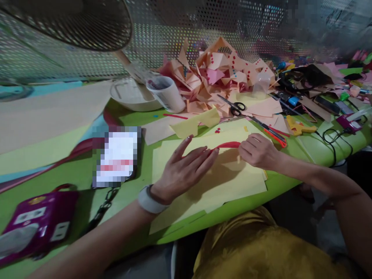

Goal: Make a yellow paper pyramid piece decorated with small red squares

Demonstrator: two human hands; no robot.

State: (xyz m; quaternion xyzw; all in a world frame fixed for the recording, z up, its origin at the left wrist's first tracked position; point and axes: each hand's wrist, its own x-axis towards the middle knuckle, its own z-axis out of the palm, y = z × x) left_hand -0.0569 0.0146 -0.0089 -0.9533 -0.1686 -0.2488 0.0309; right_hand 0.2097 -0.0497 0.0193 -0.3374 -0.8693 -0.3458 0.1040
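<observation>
A narrow, slightly bowed red strip (229, 145) spans the gap between my hands, above a stack of pale yellow paper sheets (244, 182). My left hand (186, 168) has its back upward and a pale band at the wrist. Its outer fingers stretch out, and the strip's left end runs in at its index fingertip; the thumb is hidden beneath. Curled fingers of my right hand (257, 151) close round the other end. Tiny red squares (217, 130) lie on the paper just beyond the strip.
Scissors (234, 105), an orange-handled cutter (270, 131) and a yellow glue gun (300, 126) lie beyond my right hand. Folded peach paper (221, 69) heaps at the back. A phone (117, 157), purple box (40, 221), white cup (167, 95) and fan (87, 23) are leftward.
</observation>
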